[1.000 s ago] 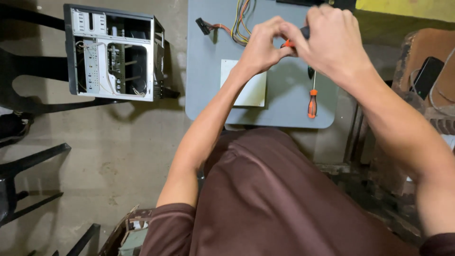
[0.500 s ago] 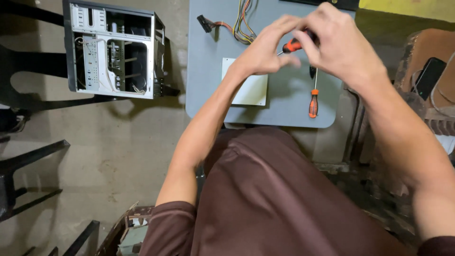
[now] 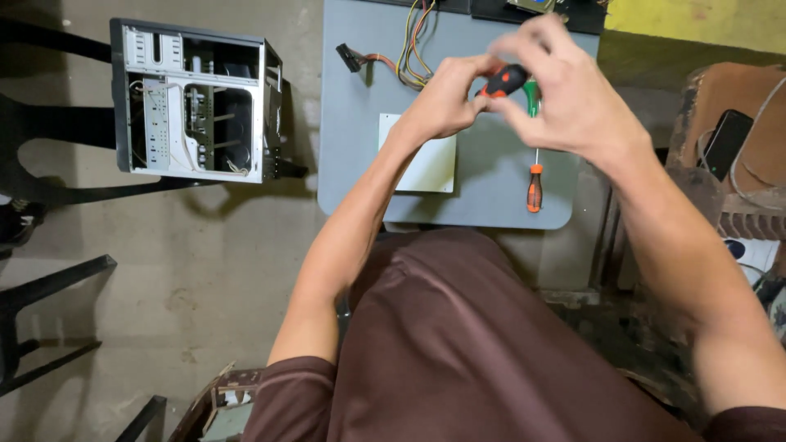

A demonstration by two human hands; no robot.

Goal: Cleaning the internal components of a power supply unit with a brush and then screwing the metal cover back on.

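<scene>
Hands meet above the grey rounded-corner worktop (image 3: 360, 164): the left hand (image 3: 446, 98) and the right hand (image 3: 565, 94) are brought together, both gripping a small orange-and-black tool handle (image 3: 503, 80) that shows between them. The left hand's fingers are curled narrowly around the handle's near end, and the right hand's fingers (image 3: 524, 115) close over it from the other side, thumb and forefinger pinched; what the tool's tip does is hidden by the hands. Just behind the right hand a green-handled screwdriver (image 3: 531, 94) peeks out, mostly covered. On the worktop below the hands lies a slim screwdriver with an orange-and-black handle (image 3: 534, 184), its shaft pointing away from the person, untouched. Beside it, under the left wrist, rests a pale cream rectangular plate (image 3: 426, 168). At the worktop's far edge a bundle of yellow, red and black wires with a dark connector (image 3: 393, 57) trails across. On the concrete floor to the left stands an open metal computer case (image 3: 192, 102), well apart from the hands. A dark phone (image 3: 725, 143) rests on a brown surface at the right.
</scene>
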